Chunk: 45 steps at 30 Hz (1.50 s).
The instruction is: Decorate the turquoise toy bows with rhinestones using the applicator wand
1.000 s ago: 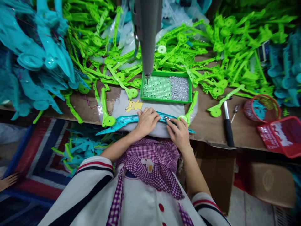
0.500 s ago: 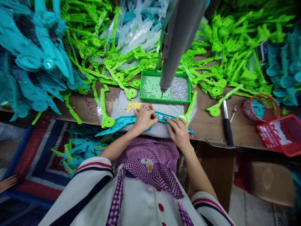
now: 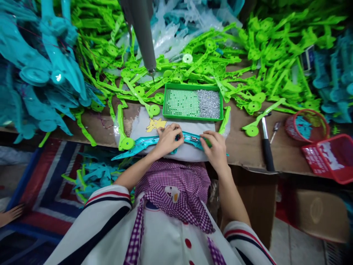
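Note:
A long curved blue plastic shell (image 3: 143, 142) lies across the grey cloth (image 3: 138, 129) at the table's front edge. My left hand (image 3: 168, 140) is closed over its middle, with a small dark thing by the fingertips that I cannot make out. Closer to the shell's right end, my right hand (image 3: 215, 149) grips it between thumb and bent fingers. Between the hands, a small shiny metal piece (image 3: 194, 138) sits in the shell. Green plastic arms (image 3: 127, 143) flank it. Above hangs a grey electric screwdriver (image 3: 146, 48), its bit pointing down, touched by neither hand.
A green tray (image 3: 180, 117) holding many small screws stands behind the cloth. Green parts (image 3: 275, 44) and blue parts (image 3: 46, 73) are heaped around. At right are a black-handled hammer (image 3: 267, 154), a small screwdriver (image 3: 275, 130) and red baskets (image 3: 306, 125). Another person's hand (image 3: 13, 213) shows far left.
The hanging electric screwdriver has swung left and away from me, off the tray. My right hand has shifted slightly right, off the metal piece. The left hand stays almost in place.

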Tool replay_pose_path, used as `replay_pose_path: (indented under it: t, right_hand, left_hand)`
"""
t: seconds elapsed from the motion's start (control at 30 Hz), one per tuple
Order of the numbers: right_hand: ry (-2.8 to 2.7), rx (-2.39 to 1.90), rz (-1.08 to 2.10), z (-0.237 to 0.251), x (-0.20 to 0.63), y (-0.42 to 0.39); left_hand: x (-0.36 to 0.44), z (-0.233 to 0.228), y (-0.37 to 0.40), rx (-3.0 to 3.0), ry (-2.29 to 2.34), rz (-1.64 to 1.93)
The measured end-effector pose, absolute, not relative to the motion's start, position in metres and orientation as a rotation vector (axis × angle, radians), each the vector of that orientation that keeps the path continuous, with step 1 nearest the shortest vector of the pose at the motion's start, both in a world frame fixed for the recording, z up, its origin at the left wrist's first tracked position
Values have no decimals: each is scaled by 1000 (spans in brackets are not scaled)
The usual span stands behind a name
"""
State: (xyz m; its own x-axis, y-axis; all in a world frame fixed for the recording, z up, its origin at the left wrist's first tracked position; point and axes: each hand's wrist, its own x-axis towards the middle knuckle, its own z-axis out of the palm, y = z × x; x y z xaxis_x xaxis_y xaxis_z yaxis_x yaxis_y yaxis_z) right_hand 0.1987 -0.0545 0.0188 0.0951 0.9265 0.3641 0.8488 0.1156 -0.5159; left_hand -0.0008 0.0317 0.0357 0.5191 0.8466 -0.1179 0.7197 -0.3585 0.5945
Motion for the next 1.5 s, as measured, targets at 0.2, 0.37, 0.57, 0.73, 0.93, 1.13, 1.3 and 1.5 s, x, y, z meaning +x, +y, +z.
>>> replay_pose_path:
  t: [0.2,0.37,0.57,0.73,0.93,1.13,1.3,1.5]
  right_hand:
    - [-2054,-1749,128,21,210,-44]
    - [-2045,-1839,169,16,211,-34]
    - [-2069,-1843,209,17,210,-40]
    - [-2050,-1768,285,23,206,-51]
    - [-1894,-1843,246,16,195,-49]
    - [-2053,-1809,176,14,199,-49]
    - [-2163,-1798,97,10,201,-47]
    - [-2174,-1765,70,9,204,-48]
  left_hand:
    - [3,32,28,2205,1316,303]
    - [3,32,28,2213,1322,298]
    - [4,30,26,2209,1339,337]
    - [4,28,26,2219,1322,360]
    - [-3,29,29,2220,1264,338]
    - [-7,27,31,2191,1228,325]
    - [-4,29,29,2202,1235,350]
    - [-3,30,30,2224,1233,339]
